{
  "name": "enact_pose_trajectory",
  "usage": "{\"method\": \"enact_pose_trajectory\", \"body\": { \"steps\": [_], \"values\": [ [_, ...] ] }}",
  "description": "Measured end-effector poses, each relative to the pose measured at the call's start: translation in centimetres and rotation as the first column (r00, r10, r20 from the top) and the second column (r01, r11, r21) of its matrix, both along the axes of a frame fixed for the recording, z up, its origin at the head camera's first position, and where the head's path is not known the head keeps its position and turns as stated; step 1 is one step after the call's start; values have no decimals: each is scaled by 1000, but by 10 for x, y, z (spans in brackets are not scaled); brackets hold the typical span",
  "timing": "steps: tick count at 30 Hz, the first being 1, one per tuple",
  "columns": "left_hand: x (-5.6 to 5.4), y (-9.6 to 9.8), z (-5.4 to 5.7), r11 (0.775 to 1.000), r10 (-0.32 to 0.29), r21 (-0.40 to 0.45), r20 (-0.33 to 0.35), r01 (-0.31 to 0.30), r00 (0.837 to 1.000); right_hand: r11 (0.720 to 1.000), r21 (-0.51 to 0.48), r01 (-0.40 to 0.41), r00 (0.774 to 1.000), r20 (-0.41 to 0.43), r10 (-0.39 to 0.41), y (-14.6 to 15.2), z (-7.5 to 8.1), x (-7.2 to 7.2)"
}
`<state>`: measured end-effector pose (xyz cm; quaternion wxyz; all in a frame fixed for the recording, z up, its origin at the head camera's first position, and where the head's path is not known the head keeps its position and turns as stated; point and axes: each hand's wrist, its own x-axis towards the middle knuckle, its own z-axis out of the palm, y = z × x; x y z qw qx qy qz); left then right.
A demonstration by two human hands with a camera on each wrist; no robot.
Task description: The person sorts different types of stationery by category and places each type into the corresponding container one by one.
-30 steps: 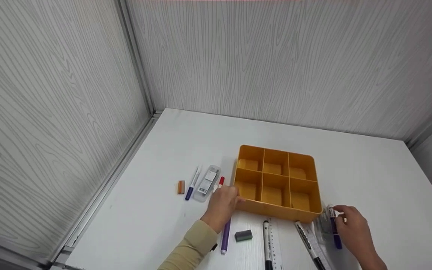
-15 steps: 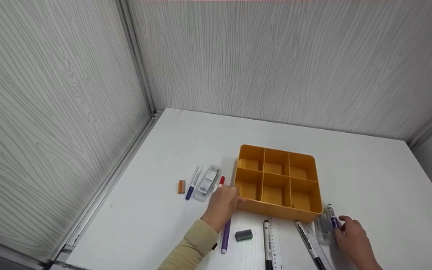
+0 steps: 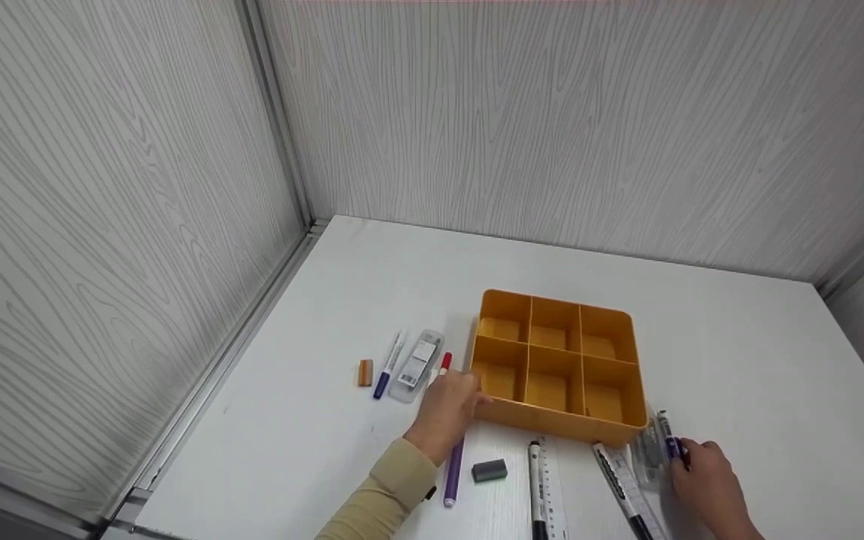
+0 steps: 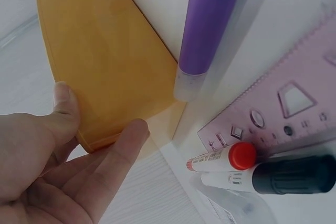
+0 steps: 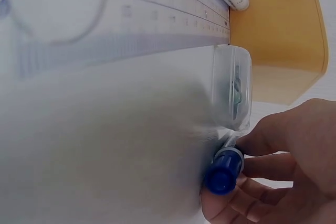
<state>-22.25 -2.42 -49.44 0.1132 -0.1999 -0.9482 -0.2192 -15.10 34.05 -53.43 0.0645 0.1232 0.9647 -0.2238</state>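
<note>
On a white table (image 3: 747, 345), a six-compartment orange tray (image 3: 552, 421) has its near left corner pinched by the left hand (image 3: 443, 409), while the right hand (image 3: 709, 484) grasps a blue-capped marker (image 5: 223, 174) off its near right corner.
In front of the tray lie a clear ruler (image 3: 553, 495) and, nearer its right corner, a wider ruler (image 5: 173, 19), each with a black-and-white marker (image 3: 537, 487) along it; a clear case (image 5: 231, 87) sits just beside that corner, next to the grasped marker. Left of the tray is a second clear case (image 3: 417, 365), a red-capped marker (image 3: 445, 361) between them. A purple marker (image 3: 453, 476) lies before the tray's left corner, a grey block (image 3: 489, 471) to the right of that marker.
</note>
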Motion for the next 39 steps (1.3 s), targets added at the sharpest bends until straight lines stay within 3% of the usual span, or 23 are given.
{"method": "enact_pose_trajectory", "body": {
  "steps": [6, 10, 16, 21, 24, 29, 32, 39],
  "values": [
    [1, 0, 0, 998, 8, -61, -40, -10, 999, 1000, -2, 1, 995, -104, -1, -1, 4, 3],
    [0, 0, 1, 997, 19, -77, -28, -21, 999, 1000, 3, 20, 984, -177, -19, -5, 14, 3],
    [0, 0, 2, 997, 13, -73, -7, -14, 1000, 999, 5, 35, 950, -309, -32, -19, 35, 0],
    [0, 1, 2, 998, 24, -67, 25, -22, 999, 999, 11, -41, 916, -399, 42, -40, 51, -7],
    [0, 0, 2, 998, 23, -64, 44, -20, 999, 994, 14, -113, 884, -455, 106, -54, 58, -11],
    [0, -1, 3, 998, 24, -55, 46, -21, 999, 974, 21, -227, 823, -531, 203, -81, 61, -19],
    [0, -1, 2, 998, 24, -58, 19, -23, 1000, 962, 49, -270, 801, -543, 253, -96, 61, -23],
    [2, 1, 2, 997, 33, -73, 1, -33, 999, 944, 94, -315, 803, -503, 319, -120, 63, -30]
  ]
}}
